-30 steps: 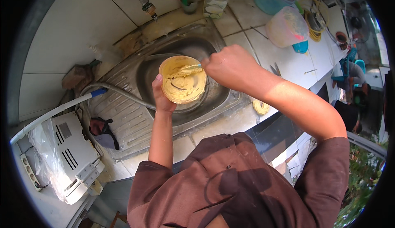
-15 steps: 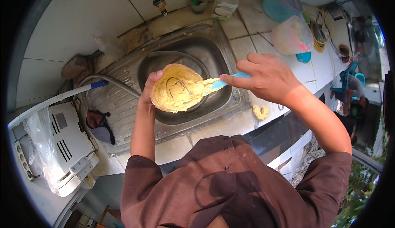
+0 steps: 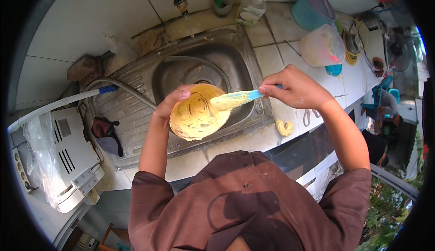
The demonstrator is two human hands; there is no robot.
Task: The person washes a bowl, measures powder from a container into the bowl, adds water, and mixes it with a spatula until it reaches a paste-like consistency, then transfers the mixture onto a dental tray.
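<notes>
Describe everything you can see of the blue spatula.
The spatula is light blue and looks like plastic or rubber. Its flat blade is heavily smeared with yellow paste, leaving blue showing mostly toward the handle. The right hand grips the handle and hides much of it. The spatula points left, its tip overlapping the rim of the paste-lined bowl above the sink; whether the blade touches the bowl cannot be told.
</notes>
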